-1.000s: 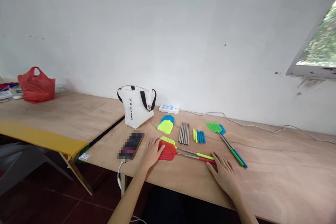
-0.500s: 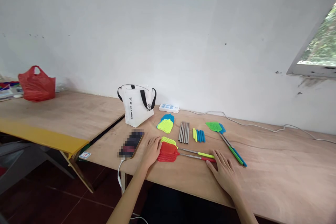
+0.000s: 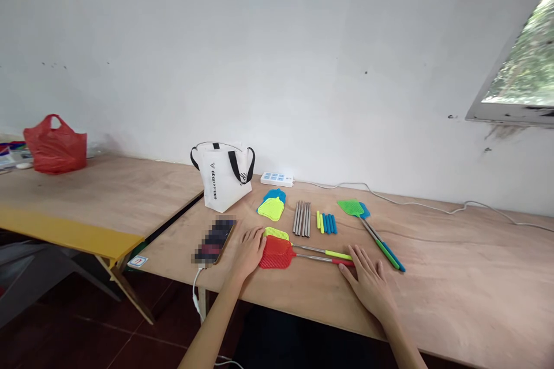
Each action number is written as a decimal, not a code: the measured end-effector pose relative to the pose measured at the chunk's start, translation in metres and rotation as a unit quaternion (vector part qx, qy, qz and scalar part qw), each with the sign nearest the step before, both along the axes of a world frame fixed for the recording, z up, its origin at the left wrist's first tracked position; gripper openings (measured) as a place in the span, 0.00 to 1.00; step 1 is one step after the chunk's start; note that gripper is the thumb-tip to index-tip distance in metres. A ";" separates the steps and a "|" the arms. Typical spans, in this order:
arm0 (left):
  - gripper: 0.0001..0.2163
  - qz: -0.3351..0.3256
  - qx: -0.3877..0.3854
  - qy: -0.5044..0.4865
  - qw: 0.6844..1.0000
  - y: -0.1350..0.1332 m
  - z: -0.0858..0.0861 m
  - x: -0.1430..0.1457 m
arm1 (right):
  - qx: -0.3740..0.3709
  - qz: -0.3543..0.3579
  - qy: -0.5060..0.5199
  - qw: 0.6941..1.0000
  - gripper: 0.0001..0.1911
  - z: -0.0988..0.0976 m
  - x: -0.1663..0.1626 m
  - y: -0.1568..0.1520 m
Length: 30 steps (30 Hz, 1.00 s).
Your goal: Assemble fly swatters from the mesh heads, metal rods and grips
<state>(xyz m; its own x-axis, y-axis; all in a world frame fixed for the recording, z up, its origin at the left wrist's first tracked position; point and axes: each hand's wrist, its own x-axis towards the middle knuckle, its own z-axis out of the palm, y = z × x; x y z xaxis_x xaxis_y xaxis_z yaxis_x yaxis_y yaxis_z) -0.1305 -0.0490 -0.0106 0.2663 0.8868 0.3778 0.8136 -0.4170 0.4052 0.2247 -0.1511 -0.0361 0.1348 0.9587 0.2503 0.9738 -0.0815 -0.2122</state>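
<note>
My left hand lies flat on the table, fingers stretched out, beside the head of a red fly swatter. A yellow fly swatter lies partly under the red one. At their handle ends rests my right hand, open and flat, its fingers at the grips. To its right, a green fly swatter overlaps a blue fly swatter. Behind lie loose parts: a yellow swatter head over a blue swatter head, several metal rods, and several yellow and blue handle grips.
A phone with a white cable lies left of my left hand. Behind it stands a white bag with black straps, near a power strip by the wall. A red plastic bag sits on the adjoining table, past a gap.
The whole view has shifted slightly. Both hands and the swatters stay in the same places on the table.
</note>
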 end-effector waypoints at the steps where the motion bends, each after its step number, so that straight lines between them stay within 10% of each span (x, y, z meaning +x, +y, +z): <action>1: 0.17 0.001 0.001 0.002 1.000 0.000 0.000 0.000 | -0.003 0.000 0.001 1.000 0.37 0.000 0.000 0.000; 30: 0.13 -0.016 -0.032 -0.057 0.998 -0.004 0.013 0.002 | 0.065 0.074 0.002 0.995 0.23 0.006 0.001 -0.001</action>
<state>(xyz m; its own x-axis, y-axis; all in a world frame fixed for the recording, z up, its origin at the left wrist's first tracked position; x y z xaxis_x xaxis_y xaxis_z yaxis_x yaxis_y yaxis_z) -0.1284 -0.0527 0.0022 0.2535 0.9018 0.3499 0.7474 -0.4122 0.5210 0.2253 -0.1517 -0.0301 -0.0046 0.9274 0.3740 0.9724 0.0914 -0.2147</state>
